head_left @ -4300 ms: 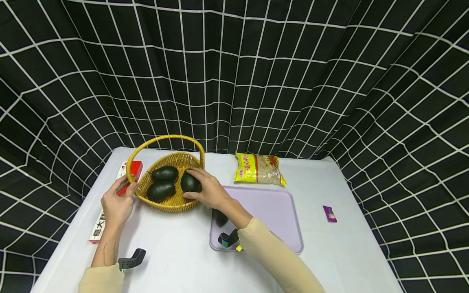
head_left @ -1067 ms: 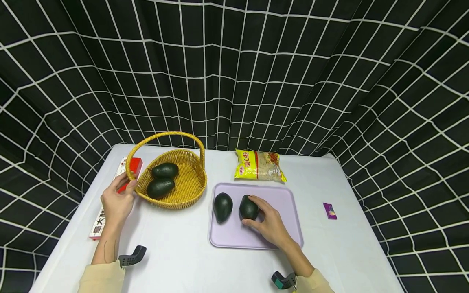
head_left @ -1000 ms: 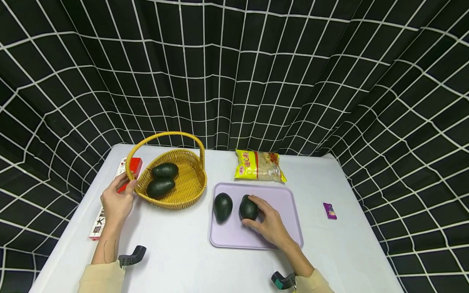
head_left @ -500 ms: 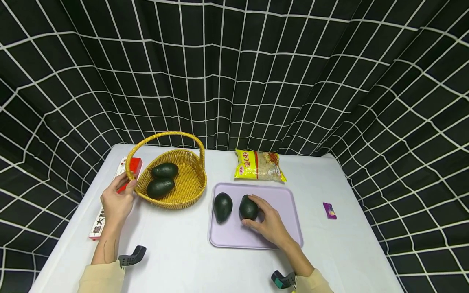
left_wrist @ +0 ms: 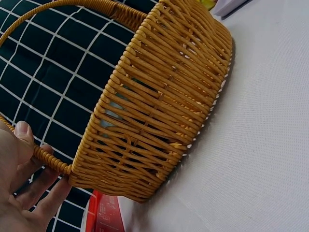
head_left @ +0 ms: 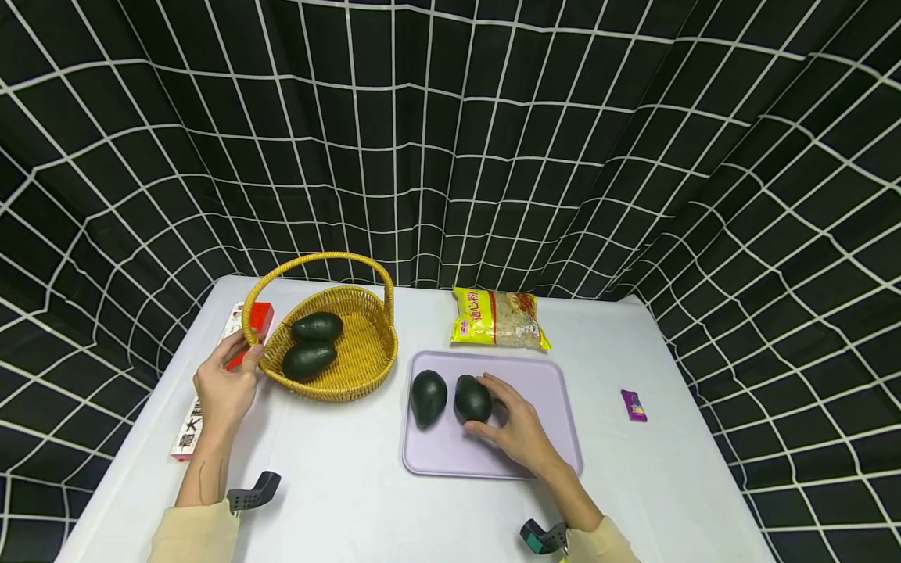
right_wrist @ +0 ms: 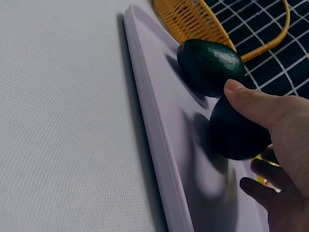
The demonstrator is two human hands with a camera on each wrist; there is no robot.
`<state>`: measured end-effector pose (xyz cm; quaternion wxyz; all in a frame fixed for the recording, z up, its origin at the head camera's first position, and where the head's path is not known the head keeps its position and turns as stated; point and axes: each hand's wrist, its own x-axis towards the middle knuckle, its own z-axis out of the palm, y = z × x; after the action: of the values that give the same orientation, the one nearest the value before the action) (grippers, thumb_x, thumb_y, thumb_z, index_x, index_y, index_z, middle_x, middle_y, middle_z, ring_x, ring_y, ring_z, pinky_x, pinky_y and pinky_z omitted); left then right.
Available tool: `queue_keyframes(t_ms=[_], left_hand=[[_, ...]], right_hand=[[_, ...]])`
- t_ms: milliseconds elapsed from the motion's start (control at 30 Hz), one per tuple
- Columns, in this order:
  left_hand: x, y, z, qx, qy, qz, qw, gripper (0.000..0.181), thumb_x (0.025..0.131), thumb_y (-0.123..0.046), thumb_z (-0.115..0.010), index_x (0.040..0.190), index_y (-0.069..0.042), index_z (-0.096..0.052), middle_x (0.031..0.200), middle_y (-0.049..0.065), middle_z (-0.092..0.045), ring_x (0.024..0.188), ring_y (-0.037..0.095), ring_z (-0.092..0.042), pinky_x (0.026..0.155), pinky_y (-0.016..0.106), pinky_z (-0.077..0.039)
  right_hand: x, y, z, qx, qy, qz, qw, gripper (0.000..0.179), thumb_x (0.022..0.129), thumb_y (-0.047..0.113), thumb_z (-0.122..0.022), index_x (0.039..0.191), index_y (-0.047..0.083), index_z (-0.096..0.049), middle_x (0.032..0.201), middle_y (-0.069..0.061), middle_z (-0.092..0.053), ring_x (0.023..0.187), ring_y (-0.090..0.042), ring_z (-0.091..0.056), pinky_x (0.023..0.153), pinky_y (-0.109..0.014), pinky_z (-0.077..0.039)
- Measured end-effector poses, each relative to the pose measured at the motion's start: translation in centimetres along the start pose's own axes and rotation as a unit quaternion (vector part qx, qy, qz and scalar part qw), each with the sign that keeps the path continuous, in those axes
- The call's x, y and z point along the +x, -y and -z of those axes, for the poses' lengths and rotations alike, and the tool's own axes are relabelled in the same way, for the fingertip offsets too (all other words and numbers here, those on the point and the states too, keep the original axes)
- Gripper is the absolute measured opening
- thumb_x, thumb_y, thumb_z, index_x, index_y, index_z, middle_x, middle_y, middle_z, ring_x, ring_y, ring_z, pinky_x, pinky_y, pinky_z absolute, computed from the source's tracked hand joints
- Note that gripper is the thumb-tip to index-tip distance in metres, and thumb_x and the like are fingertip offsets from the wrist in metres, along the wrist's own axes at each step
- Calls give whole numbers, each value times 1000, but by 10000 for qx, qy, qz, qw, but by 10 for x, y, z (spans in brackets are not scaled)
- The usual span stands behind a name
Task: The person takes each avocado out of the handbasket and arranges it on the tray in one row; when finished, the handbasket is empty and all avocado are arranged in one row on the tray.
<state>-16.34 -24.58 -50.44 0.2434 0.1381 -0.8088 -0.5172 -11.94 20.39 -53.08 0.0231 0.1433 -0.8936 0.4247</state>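
Observation:
On the left, my left hand [head_left: 227, 383] pinches the foot of the arched handle on a yellow wicker basket [head_left: 369, 367]; the left wrist view shows thumb and fingers around the handle [left_wrist: 52, 160]. Two dark green avocados [head_left: 317, 327] lie in the basket. A lilac tray [head_left: 521, 367] holds two more: one avocado [head_left: 428, 399] at its left side and another avocado [head_left: 472, 400] beside my right hand [head_left: 517, 426]. The right hand's thumb and fingers stand spread loosely around this second avocado, and in the right wrist view the lower fingers [right_wrist: 256, 188] are apart from it.
A yellow bag of dry food [head_left: 496, 318] lies behind the tray. A small purple packet [head_left: 634, 406] is at the right. A long red and white box [head_left: 188, 434] lies partly behind the left hand. Black gridded curtain [head_left: 436, 156] surrounds the white table.
An avocado has gone from the basket to the tray with the right hand. Since half a second ago it has shifted slightly left, away from the palm. The left hand stays at the handle.

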Motion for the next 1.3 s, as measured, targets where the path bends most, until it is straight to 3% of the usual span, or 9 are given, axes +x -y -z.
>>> queue_keyframes(t_ms=[267, 467, 600, 767, 933, 1067, 1300], left_hand=[[0, -1, 0, 21, -15, 48, 10000, 39, 98, -18, -75, 136, -9, -70, 128, 19, -73, 93, -22, -56, 78, 1, -46], [-1, -1, -1, -118, -49, -15, 9999, 36, 97, -14, -76, 132, -8, -72, 124, 17, -75, 92, -19, -60, 79, 2, -47], [0, 0, -1, -162, -32, 55, 9998, 38, 97, -13, -76, 134, -8, -71, 126, 17, -74, 92, -19, -60, 78, 1, -47], [1, 0, 0, -126, -3, 101, 9999, 40, 97, -13, -75, 136, -8, -70, 128, 21, -72, 92, -19, -59, 77, 1, -47], [-1, -1, 0, -114, 15, 72, 9999, 39, 97, -14, -75, 135, -9, -70, 128, 20, -73, 93, -20, -58, 78, 1, -47], [-1, -1, 0, -114, 8, 89, 9999, 39, 97, -16, -75, 135, -9, -70, 127, 20, -73, 92, -20, -59, 78, 0, -47], [-1, -2, 0, -172, -7, 41, 9998, 38, 97, -15, -75, 134, -9, -71, 125, 16, -75, 92, -19, -60, 78, 0, -48]], right_hand=[[0, 1, -2, -44, -76, -188, 9998, 75, 77, 26, -94, 142, 10, -62, 146, -9, -64, 127, -29, -66, 107, -45, -54], [-3, 1, -6, -218, -649, -553, 9961, 70, 74, 29, -96, 135, 10, -66, 131, -8, -72, 119, -25, -70, 106, -46, -54], [-4, 3, -8, -419, -933, -518, 9934, 73, 72, 31, -97, 133, 7, -65, 129, -10, -72, 117, -28, -70, 105, -50, -54], [-1, 6, -8, -392, -681, -403, 9961, 79, 77, 38, -94, 144, 12, -60, 144, -9, -65, 131, -33, -63, 111, -53, -50], [5, 7, -9, 40, -238, -414, 9989, 67, 85, 36, -88, 145, 18, -62, 149, -8, -61, 136, -29, -59, 110, -42, -52], [5, 10, -11, 127, -443, -478, 9978, 65, 85, 32, -88, 142, 15, -64, 145, -11, -64, 129, -32, -64, 101, -41, -58], [5, 11, -13, 41, -634, -500, 9967, 65, 84, 30, -89, 142, 14, -63, 144, -11, -64, 127, -32, -65, 99, -43, -59]])
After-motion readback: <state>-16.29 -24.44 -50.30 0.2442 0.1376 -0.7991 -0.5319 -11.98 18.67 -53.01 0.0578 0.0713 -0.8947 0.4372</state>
